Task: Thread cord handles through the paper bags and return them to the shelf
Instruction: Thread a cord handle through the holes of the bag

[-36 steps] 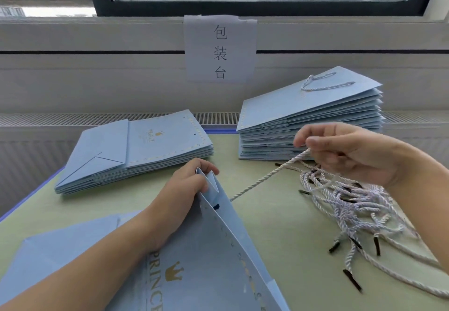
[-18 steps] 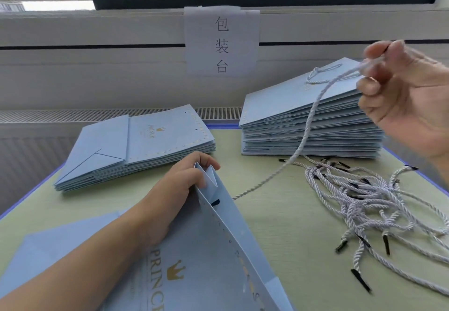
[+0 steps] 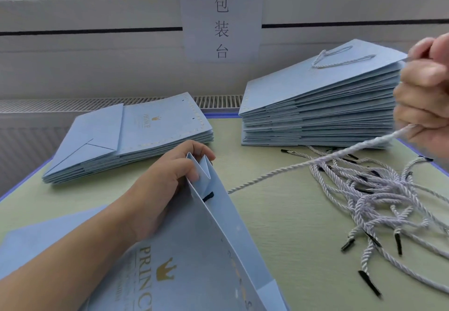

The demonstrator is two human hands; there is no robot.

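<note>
Paper bag (image 3: 194, 250) at near table (image 3: 279, 238) edge, mouth pinched by left hand (image 3: 167, 184); cord (image 3: 291, 167) runs from bag, taut, into gripping right hand (image 3: 422, 92); loose cords (image 3: 379, 196) and bag stacks (image 3: 315, 106) beyond.

matt paper bag (image 3: 194, 250), twisted cord (image 3: 315, 162), smooth table (image 3: 291, 238)

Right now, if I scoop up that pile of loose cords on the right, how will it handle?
Likely floppy: the loose cords lie in limp curls on the table. Probably tangled, since the strands cross and loop, so several may lift together. Seemingly light; the cord in the right hand hangs off the table.
</note>
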